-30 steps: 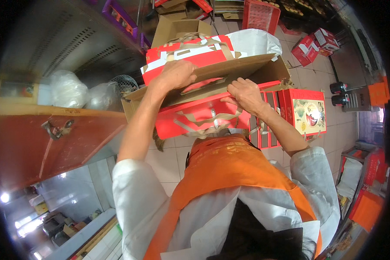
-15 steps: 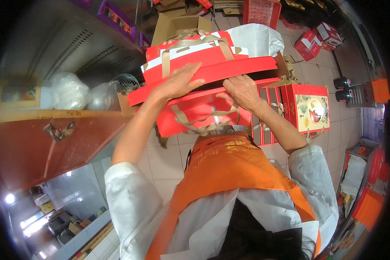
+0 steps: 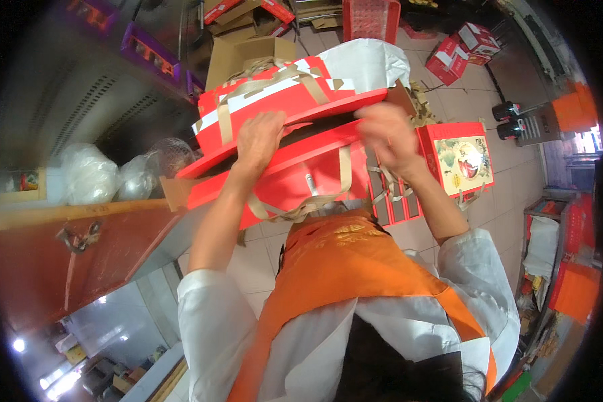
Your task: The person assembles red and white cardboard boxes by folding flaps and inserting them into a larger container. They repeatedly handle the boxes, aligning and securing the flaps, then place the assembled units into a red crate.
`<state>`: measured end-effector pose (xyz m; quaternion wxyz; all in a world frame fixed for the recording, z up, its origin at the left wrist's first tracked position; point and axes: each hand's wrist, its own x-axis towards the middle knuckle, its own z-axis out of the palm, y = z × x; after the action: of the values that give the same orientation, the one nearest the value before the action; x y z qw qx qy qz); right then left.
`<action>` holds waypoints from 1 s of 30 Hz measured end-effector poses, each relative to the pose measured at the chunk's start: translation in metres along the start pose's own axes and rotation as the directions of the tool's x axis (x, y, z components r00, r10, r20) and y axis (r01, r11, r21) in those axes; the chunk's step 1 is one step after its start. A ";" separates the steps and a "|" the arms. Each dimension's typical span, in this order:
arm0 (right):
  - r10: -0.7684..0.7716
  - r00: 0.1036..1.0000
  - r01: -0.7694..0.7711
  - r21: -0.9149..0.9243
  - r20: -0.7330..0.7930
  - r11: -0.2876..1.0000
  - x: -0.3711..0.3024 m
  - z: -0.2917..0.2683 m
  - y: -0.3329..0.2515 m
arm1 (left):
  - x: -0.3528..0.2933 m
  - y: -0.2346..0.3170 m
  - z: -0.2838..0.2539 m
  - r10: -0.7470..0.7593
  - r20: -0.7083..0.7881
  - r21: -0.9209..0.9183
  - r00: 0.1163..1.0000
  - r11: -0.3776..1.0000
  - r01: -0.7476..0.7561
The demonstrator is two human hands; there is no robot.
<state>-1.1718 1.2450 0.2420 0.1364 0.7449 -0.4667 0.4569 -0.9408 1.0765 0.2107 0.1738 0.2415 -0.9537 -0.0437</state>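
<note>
A red cardboard gift box (image 3: 275,167) with a beige ribbon handle (image 3: 346,171) stands tilted right in front of my orange apron. Between its two long red edges gapes a dark slot. Curled over the far edge is my left hand (image 3: 260,139), its fingers closed on the cardboard. Near the slot's right end, my right hand (image 3: 390,134) is smeared by motion, so its fingers are hard to read. Just behind sit more red and white gift boxes (image 3: 268,100) with beige ribbons, stacked close together.
A white sack (image 3: 365,63) and an open brown carton (image 3: 244,57) stand beyond the stack. To the right, another red box with a picture panel (image 3: 463,161) sits on the tiled floor. At the left, clear plastic bags (image 3: 90,175) rest on a wooden-edged counter (image 3: 67,216).
The slot gapes wider, and the box now slants up to the right. My left hand has gone from lying flat to gripping the edge; my right hand has left the slot, moving right.
</note>
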 end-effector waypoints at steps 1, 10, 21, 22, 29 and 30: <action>0.064 0.985 -0.074 -0.058 -0.160 0.996 0.001 -0.019 0.016 | -0.001 0.000 0.001 0.005 0.007 -0.008 1.000 1.000 -0.005; 0.648 0.198 -0.956 0.291 0.735 -0.038 -0.020 -0.033 0.078 | 0.000 0.003 0.008 -0.032 -0.002 0.090 0.999 0.995 0.032; 0.732 0.497 -0.494 -0.542 0.466 0.680 -0.028 -0.002 0.103 | 0.001 0.009 0.015 0.009 -0.086 0.035 0.996 0.999 -0.006; 0.766 0.470 -0.504 -0.580 0.438 0.640 -0.029 -0.001 0.105 | 0.001 0.009 0.014 0.008 -0.086 0.032 0.996 0.999 -0.005; 0.797 0.383 -0.514 -0.609 0.468 0.604 -0.011 -0.005 0.103 | -0.002 0.009 0.012 -0.008 -0.147 0.057 0.989 0.998 0.016; 0.820 0.362 -0.500 -0.650 0.443 0.572 -0.007 -0.004 0.101 | -0.003 0.010 0.012 0.008 -0.147 0.041 0.989 0.999 -0.002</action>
<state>-1.2574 1.1985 0.2158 -0.1049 0.5496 -0.8280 0.0371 -0.9470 1.0870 0.2006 0.2386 0.2452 -0.9396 -0.0060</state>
